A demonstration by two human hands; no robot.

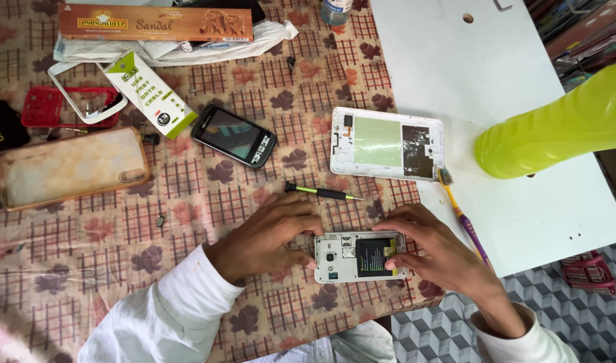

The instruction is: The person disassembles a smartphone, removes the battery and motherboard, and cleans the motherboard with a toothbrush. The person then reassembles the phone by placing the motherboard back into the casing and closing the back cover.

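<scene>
Both hands grip the opened white phone lying back-up at the near table edge: the left hand closes on its left end, the right hand on its right end, thumb on the black battery. Fingertips behind the phone are hidden. Just beyond the phone lies a screwdriver; farther beyond, a white tablet shell.

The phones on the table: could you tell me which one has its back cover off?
The white phone between the left hand and right hand, battery showing. The small black phone lies closed, screen up, farther away.
</scene>
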